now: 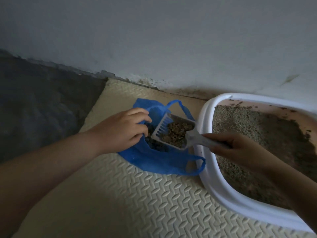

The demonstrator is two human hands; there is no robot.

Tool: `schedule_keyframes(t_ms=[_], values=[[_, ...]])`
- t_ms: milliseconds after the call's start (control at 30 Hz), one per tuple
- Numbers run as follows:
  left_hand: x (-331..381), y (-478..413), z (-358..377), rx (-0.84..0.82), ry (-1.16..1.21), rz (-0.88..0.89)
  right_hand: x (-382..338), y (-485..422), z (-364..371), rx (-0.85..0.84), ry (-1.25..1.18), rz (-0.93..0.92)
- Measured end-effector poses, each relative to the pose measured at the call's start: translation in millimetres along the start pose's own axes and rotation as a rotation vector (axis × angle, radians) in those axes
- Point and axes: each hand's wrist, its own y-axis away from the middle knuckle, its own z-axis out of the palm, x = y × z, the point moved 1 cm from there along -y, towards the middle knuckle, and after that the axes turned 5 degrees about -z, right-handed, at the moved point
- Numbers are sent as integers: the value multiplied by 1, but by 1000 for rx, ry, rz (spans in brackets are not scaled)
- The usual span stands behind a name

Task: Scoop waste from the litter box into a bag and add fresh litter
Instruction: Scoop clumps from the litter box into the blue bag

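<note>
A blue plastic bag (154, 160) lies open on the floor mat, left of the litter box. My left hand (120, 131) grips the bag's left edge and holds its mouth apart. My right hand (236, 148) is closed around the handle of a grey slotted scoop (162, 127). The scoop hovers over the bag's opening and carries a heap of brown clumped litter (175, 133). Dark clumps lie inside the bag beneath it. The white-rimmed litter box (205, 138) on the right holds grey litter (240, 121), with darker soiled patches toward its far right side.
A cream textured foam mat (137, 203) covers the floor under the bag and box. Bare dark concrete floor (42, 103) lies to the left. A pale wall (171, 40) with a stained, crumbling base runs behind everything.
</note>
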Motion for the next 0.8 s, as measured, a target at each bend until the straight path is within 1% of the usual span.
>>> schedule_keyframes(t_ms=[167,267,367,500,667,733,800], values=[[-7,16,1,16,27,-70,-23,-31,11,-153,118,15],[-11,20,2,21,5,-93,-39,-45,19,-245,137,22],[-16,23,2,9,-14,-115,-43,-51,20,-257,111,37],[-18,26,-1,39,-10,-114,-47,-49,21,-291,107,24],[-16,30,-4,67,38,-119,-45,-52,32,-249,183,21],[-15,29,-5,82,46,-128,-48,-59,34,-171,212,-13],[-15,28,-5,87,55,-136,-51,-68,38,-64,302,-51]])
